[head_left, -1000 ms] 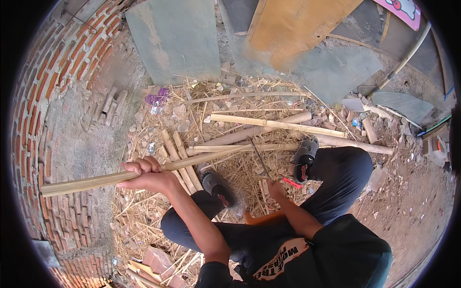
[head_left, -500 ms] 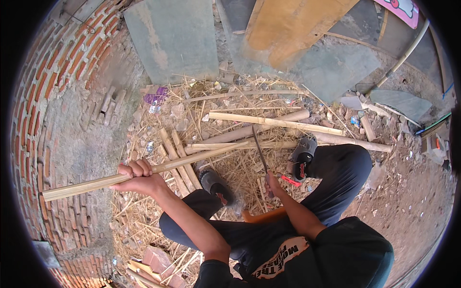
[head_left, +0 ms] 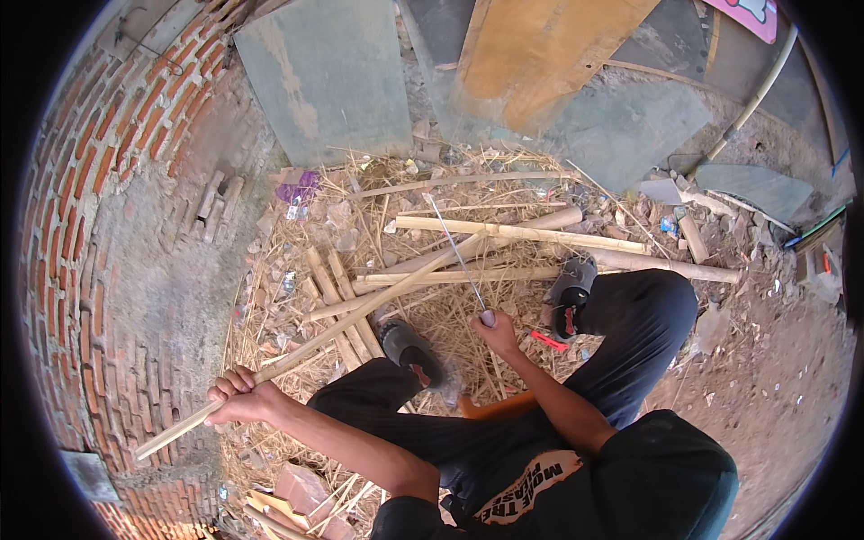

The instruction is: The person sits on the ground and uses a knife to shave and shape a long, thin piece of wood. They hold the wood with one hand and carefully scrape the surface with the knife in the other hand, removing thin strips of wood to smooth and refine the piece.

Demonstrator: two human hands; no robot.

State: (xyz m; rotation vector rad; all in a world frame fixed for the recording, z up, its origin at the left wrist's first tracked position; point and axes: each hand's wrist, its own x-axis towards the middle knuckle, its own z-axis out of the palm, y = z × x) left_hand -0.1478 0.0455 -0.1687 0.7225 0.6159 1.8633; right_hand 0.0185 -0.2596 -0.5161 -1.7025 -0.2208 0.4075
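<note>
Two grips clenched: left hand (head_left: 236,400) round long pale bamboo pole (head_left: 360,310); right hand (head_left: 495,333) on thin metal blade (head_left: 457,259).

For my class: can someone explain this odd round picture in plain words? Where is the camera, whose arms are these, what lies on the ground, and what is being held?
The camera is worn on a person's head and looks down, so its wide lens bends straight edges near the rim. The two arms are that person's own. The left hand grips a long bamboo pole that slants up across the ground. The right hand holds a thin metal blade by its handle, the blade pointing away over the pole. On the dirt lie straw, more bamboo pieces and rubble. A brick wall curves along the left, and flat boards lean at the top.
</note>
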